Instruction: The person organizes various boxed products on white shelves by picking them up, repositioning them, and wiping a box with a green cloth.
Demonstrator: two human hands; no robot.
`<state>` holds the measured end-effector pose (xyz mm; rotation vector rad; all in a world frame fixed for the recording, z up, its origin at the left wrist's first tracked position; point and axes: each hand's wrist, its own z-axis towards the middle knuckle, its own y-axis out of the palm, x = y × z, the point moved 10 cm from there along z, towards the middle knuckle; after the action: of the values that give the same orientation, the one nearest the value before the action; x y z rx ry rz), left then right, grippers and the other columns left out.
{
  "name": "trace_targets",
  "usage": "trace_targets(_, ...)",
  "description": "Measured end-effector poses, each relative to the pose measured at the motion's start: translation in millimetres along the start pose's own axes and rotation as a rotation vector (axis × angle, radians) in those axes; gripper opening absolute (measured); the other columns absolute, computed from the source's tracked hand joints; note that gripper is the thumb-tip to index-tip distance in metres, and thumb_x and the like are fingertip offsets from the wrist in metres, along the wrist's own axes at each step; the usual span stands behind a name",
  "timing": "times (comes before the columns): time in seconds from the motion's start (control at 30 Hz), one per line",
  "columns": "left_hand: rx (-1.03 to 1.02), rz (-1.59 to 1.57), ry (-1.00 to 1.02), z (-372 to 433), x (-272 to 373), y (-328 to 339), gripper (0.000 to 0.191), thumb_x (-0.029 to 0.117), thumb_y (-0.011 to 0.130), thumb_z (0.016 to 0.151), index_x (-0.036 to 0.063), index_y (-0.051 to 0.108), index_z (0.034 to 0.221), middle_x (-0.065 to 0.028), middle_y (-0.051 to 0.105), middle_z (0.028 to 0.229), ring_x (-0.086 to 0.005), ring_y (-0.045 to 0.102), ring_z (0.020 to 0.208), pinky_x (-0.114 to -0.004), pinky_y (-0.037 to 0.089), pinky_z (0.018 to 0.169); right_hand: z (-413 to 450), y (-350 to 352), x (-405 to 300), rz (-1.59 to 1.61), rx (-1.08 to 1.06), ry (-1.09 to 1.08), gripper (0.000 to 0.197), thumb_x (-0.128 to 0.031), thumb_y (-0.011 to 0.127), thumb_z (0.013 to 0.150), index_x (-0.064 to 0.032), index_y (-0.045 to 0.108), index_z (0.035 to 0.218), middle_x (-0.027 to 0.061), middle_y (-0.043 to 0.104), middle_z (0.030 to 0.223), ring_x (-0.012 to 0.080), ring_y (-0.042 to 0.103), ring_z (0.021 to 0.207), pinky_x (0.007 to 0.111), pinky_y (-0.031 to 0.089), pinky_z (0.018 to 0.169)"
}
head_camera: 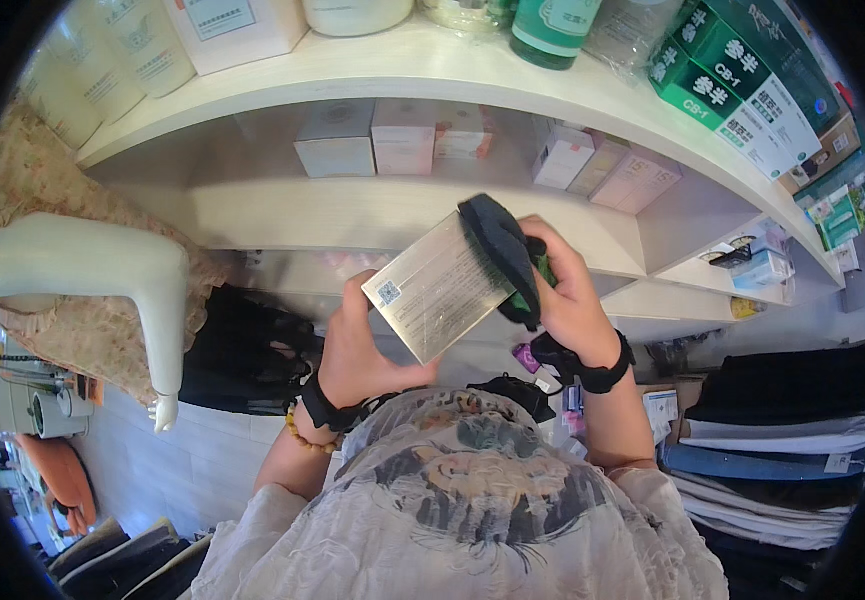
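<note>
Both hands are in front of my chest. My left hand grips a pale gold, film-wrapped box at its lower left end, thumb below and fingers at the upper corner. The box is tilted and bears small writing and a printed code. Against its right end lies a dark cloth with green on its underside, and my right hand is closed on the cloth. Part of the box's right edge is hidden under it. Each wrist wears a black band, and the left one also has a beaded bracelet.
Above, a curved white shelf carries bottles and green boxes. Cartons stand on the shelf beneath. A mannequin arm juts in at left, near dark hanging clothes. Folded trousers are stacked at right.
</note>
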<state>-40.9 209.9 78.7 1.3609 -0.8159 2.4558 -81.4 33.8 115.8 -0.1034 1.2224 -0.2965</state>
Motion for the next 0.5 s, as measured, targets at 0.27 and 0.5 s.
trace_targets(0.27,-0.034,0.452,0.121,9.2,13.3,14.9,0.067,0.031,0.078,0.058,0.0027,0.052,0.113,-0.0157,0.061,0.103,-0.0321,0.06,0.093,-0.037,0.049,0.08,7.1,57.1,-63.7,-0.629,-0.181,-0.325,0.034,0.001,0.061,0.064,-0.007,0.064,0.097,0.0073,0.053,0.096,0.0269,0.053,0.088,0.034,0.045,0.076)
trace_targets(0.5,0.157,-0.323,-0.146,8.1,-21.0,-4.9,0.057,0.012,0.074,0.068,0.0027,0.042,0.114,-0.012,0.062,0.1,-0.0196,0.06,0.096,-0.031,0.047,0.085,-16.3,68.4,-77.2,-0.667,-0.064,-0.476,0.027,-0.006,0.06,0.068,-0.0144,0.067,0.092,0.0039,0.053,0.093,0.0213,0.054,0.083,0.03,0.047,0.067)
